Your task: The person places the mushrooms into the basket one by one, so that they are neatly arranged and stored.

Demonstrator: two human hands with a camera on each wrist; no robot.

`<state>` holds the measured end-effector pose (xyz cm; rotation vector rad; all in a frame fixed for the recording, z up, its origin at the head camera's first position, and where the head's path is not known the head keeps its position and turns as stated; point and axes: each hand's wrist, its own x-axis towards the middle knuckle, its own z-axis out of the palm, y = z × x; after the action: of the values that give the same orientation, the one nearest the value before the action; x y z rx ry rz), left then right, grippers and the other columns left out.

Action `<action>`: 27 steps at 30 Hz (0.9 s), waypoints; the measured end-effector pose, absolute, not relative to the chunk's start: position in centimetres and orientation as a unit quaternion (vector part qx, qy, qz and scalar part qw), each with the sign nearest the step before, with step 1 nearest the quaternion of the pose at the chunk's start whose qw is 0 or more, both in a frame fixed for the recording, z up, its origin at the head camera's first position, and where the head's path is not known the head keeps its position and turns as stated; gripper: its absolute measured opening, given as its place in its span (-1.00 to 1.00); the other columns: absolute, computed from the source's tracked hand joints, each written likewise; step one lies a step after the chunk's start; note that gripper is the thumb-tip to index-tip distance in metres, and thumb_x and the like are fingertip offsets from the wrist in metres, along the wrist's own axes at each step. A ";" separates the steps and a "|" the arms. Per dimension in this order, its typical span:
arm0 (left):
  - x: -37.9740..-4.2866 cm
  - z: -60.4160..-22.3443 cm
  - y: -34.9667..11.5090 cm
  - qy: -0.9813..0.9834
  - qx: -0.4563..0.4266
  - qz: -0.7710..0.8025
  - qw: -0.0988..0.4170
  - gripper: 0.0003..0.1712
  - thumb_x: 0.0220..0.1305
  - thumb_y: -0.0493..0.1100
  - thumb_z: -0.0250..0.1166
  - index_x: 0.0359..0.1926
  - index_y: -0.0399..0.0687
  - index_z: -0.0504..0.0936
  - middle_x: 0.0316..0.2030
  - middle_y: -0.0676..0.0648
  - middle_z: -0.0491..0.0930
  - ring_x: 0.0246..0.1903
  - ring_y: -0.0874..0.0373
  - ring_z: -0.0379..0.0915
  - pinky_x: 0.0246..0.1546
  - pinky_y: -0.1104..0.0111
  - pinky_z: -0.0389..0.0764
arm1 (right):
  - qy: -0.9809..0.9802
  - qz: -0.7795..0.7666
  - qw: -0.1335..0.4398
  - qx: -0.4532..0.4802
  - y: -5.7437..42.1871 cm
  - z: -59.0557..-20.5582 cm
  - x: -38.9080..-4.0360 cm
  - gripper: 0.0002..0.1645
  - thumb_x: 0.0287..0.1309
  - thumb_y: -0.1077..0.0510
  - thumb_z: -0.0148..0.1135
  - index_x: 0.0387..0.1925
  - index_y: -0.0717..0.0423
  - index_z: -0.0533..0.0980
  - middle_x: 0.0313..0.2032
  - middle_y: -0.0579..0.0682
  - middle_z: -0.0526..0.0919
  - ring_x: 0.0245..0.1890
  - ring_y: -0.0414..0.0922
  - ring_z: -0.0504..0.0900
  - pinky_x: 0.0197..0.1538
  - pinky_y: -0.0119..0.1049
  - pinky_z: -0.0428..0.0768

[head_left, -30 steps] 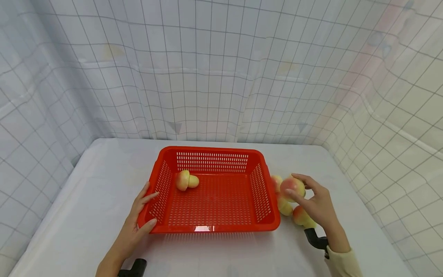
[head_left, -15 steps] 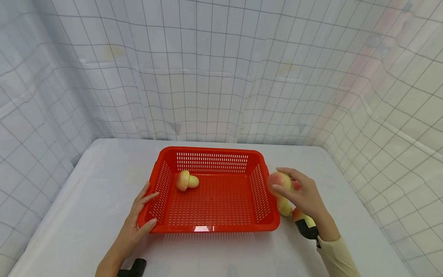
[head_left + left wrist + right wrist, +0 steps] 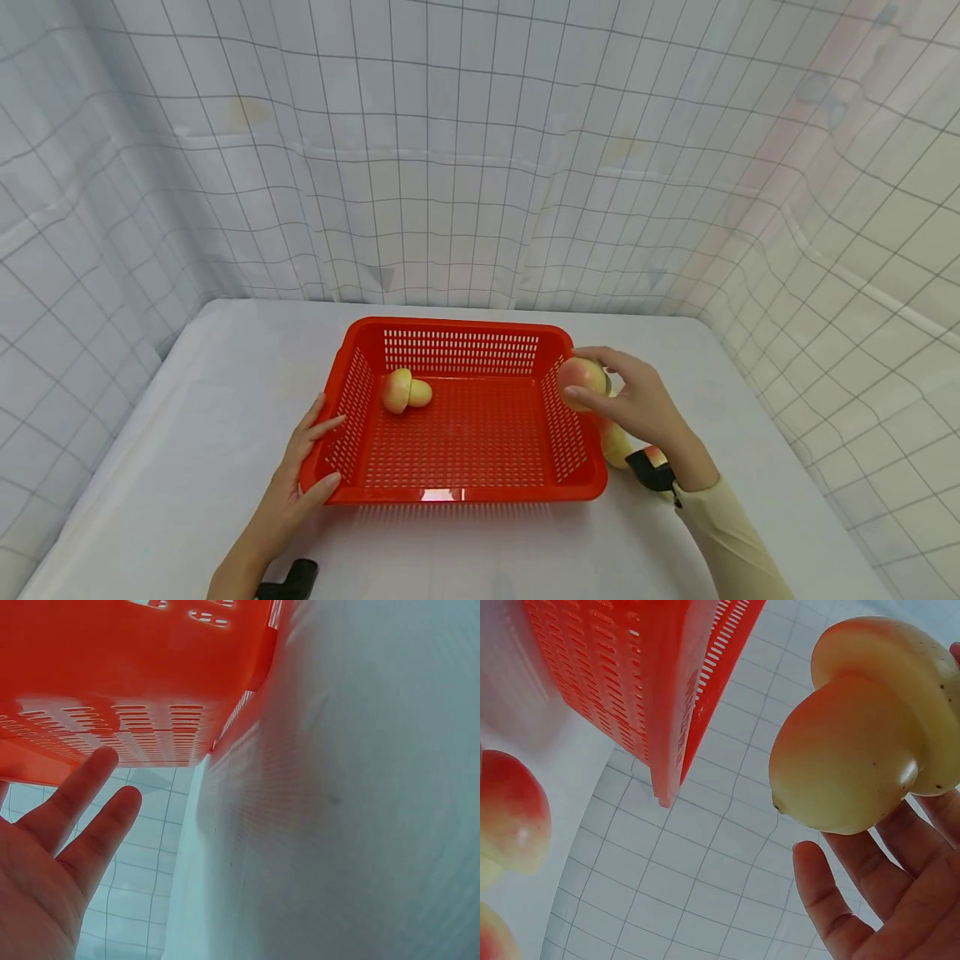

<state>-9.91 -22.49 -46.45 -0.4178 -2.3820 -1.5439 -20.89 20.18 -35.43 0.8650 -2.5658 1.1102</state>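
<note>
A basket is partly hidden by the left hand, fingers spread; mushroom-shaped pieces, by the right hand, fingers gripping another piece.

0 legible txt, brands, nos. or signs.

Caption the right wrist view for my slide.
Right hand holds a yellow-and-red mushroom-shaped piece near the red basket.
</note>
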 end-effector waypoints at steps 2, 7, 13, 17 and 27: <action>-9.9 -46.5 -22.5 -0.823 -0.143 -0.533 0.135 -0.23 0.09 -0.33 0.21 0.37 -0.08 0.23 0.47 0.04 -0.18 0.37 0.24 -0.20 -0.01 0.48 0.35 | -0.874 0.372 0.101 0.295 19.9 -35.3 -21.1 -0.44 -0.02 -0.10 0.43 0.06 -0.13 0.53 -0.09 -0.30 0.60 -0.14 -0.27 0.50 -0.08 -0.17 0.46; -9.9 -46.4 -22.5 -0.824 -0.142 -0.532 0.132 -0.24 0.11 -0.32 0.21 0.37 -0.07 0.23 0.47 0.05 -0.18 0.37 0.25 -0.21 -0.01 0.47 0.35 | -0.876 0.355 0.100 0.312 19.0 -34.9 -21.6 -0.41 -0.04 -0.17 0.42 0.05 -0.10 0.53 -0.08 -0.30 0.60 -0.12 -0.27 0.51 -0.05 -0.13 0.46; -9.9 -46.4 -22.5 -0.826 -0.142 -0.529 0.135 -0.24 0.10 -0.32 0.21 0.37 -0.07 0.24 0.47 0.05 -0.18 0.38 0.24 -0.21 0.01 0.50 0.31 | -0.875 0.346 0.092 0.325 18.1 -34.5 -22.1 -0.41 -0.03 -0.19 0.41 0.05 -0.13 0.53 -0.12 -0.33 0.60 -0.23 -0.29 0.52 -0.09 -0.18 0.48; -9.9 -46.5 -22.5 -0.824 -0.141 -0.531 0.135 -0.24 0.10 -0.33 0.21 0.37 -0.08 0.24 0.47 0.05 -0.18 0.38 0.24 -0.22 0.01 0.51 0.30 | -0.874 0.337 0.090 0.339 17.5 -34.1 -22.6 -0.42 -0.03 -0.20 0.40 0.05 -0.14 0.54 -0.20 -0.34 0.60 -0.32 -0.28 0.52 -0.14 -0.20 0.50; -10.0 -46.6 -22.6 -0.826 -0.139 -0.532 0.121 -0.25 0.15 -0.30 0.19 0.38 -0.05 0.21 0.47 0.07 -0.22 0.38 0.24 -0.25 0.01 0.47 0.33 | -0.868 0.328 0.058 0.367 15.5 -32.9 -24.3 -0.42 0.00 -0.23 0.37 0.05 -0.12 0.53 -0.29 -0.25 0.60 -0.42 -0.22 0.52 -0.46 -0.30 0.53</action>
<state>-9.96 -22.62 -46.55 -0.4058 -2.4134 -1.5554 -24.34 15.45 -32.90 1.1120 -2.6316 0.9950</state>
